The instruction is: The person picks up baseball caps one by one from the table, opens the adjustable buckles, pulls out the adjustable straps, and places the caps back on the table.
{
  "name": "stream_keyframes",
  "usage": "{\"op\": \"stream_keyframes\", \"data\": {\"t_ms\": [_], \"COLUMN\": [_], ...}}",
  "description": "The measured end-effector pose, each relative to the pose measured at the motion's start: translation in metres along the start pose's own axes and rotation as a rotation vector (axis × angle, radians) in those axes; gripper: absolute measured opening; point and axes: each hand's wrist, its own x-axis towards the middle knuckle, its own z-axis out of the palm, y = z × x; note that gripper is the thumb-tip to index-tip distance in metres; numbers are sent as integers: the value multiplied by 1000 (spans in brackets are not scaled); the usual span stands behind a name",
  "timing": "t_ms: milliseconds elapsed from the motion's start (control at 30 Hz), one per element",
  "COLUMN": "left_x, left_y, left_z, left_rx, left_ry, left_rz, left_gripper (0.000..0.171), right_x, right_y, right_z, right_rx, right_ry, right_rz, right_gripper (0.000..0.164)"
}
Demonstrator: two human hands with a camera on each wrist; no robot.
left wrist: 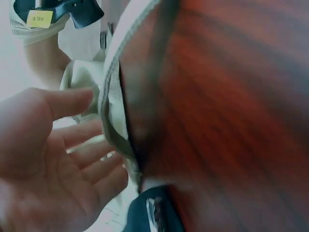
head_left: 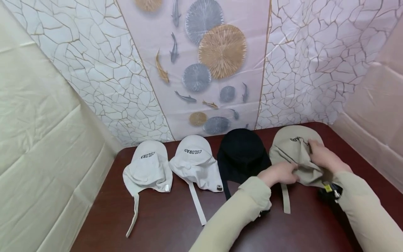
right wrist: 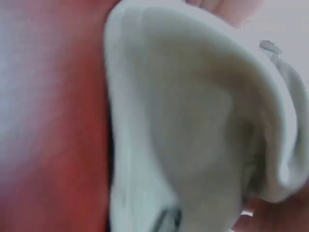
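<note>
A beige cap [head_left: 294, 150] with dark lettering on its brim lies at the right end of a row of hats, its crown creased. My right hand [head_left: 324, 155] grips the crown's right side; the folded cloth hides part of its fingers in the right wrist view. At the crown's lower left is my left hand [head_left: 281, 172]. In the left wrist view, this hand's palm faces the camera, with loosely extended fingers [left wrist: 99, 162] reaching the cap's edge. A beige strap [head_left: 285, 199] hangs from the cap toward the front of the table.
Left of the beige cap lie a black hat [head_left: 241, 148], a white cap [head_left: 195, 154] and another white cap [head_left: 149, 164]. Their straps trail forward over the dark red table [head_left: 170, 224]. Patterned cloth [head_left: 204, 98] hangs behind the table.
</note>
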Motion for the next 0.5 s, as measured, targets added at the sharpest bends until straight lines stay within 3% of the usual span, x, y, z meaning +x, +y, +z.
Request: {"op": "stream_keyframes", "data": {"t_ms": [100, 200, 300, 400, 500], "left_x": [-24, -61, -109, -162, -217], "left_y": [-3, -15, -35, -57, -80], "left_z": [6, 10, 14, 17, 21], "left_rx": [40, 103, 131, 129, 93], "left_ry": [52, 105, 141, 196, 291], "left_rz": [19, 64, 121, 158, 139], "left_gripper": [45, 42, 44, 46, 45], "right_x": [-26, -59, -93, -125, -152], "right_y": [-5, -17, -36, -57, -78], "right_z": [0, 0, 2, 11, 26], "right_rx": [-14, 13, 45, 53, 40], "right_ry": [84, 180, 283, 404, 498], "right_rz": [-5, 9, -9, -94, -190], "right_gripper": [59, 58, 58, 57, 57]}}
